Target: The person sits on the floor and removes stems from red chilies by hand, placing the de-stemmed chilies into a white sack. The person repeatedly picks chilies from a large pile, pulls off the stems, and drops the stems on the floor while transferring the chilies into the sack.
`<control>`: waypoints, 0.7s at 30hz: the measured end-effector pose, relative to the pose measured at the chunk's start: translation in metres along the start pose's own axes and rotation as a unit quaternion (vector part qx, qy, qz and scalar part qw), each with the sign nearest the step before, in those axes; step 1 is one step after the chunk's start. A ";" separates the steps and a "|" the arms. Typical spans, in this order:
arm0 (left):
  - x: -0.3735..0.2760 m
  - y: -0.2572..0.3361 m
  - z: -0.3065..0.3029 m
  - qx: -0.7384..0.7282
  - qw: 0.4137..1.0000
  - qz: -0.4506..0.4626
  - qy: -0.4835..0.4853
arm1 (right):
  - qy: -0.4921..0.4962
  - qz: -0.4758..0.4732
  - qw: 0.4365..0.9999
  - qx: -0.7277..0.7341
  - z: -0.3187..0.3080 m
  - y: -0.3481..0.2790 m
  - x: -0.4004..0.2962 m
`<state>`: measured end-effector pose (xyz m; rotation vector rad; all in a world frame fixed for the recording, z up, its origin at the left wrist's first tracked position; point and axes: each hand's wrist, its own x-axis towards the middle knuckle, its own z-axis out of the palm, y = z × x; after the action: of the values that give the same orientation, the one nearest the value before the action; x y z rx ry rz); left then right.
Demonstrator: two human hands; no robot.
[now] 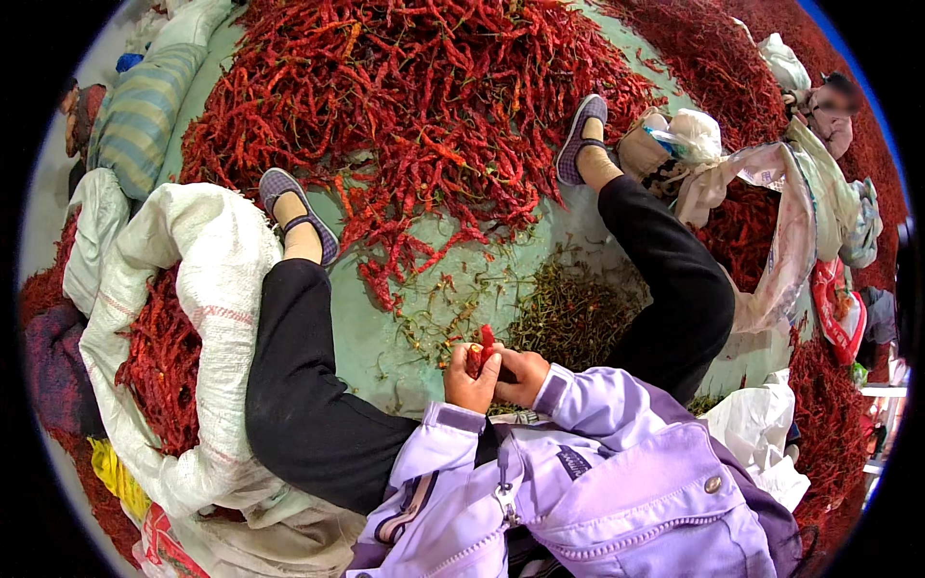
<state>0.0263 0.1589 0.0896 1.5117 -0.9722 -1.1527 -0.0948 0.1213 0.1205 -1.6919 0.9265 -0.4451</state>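
Note:
Close together in front of the lilac jacket, both hands meet at red chili peppers. My left hand is closed around them, one pepper end pointing up and a cut or stemless end showing beside the thumb. My right hand touches the peppers with its fingertips; whether it grips one is hidden. Beyond the hands lies a large heap of red chili peppers, its near edge trailing towards me. A pile of green-brown pepper stems lies right of the hands, with loose stems scattered on the pale green floor.
An open white woven sack of peppers stands left of my leg, another open sack right. Further sacks and pepper heaps surround me. A striped full sack lies far left. A person is at the upper right.

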 end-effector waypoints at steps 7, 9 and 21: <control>-0.009 0.042 -0.017 -0.276 0.920 -0.211 -0.182 | 0.016 0.196 0.932 0.303 -0.035 -0.015 -0.015; -0.014 0.043 -0.017 -0.324 0.894 -0.239 -0.196 | -0.010 0.184 0.917 0.354 -0.027 -0.014 -0.014; -0.020 0.029 -0.026 -0.055 0.977 -0.011 -0.206 | -0.185 0.023 0.977 0.102 -0.047 -0.030 -0.003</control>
<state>0.0458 0.1772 0.1246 1.2203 -1.1457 -1.5480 -0.1191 0.0962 0.1641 -1.4958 0.6231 -0.1772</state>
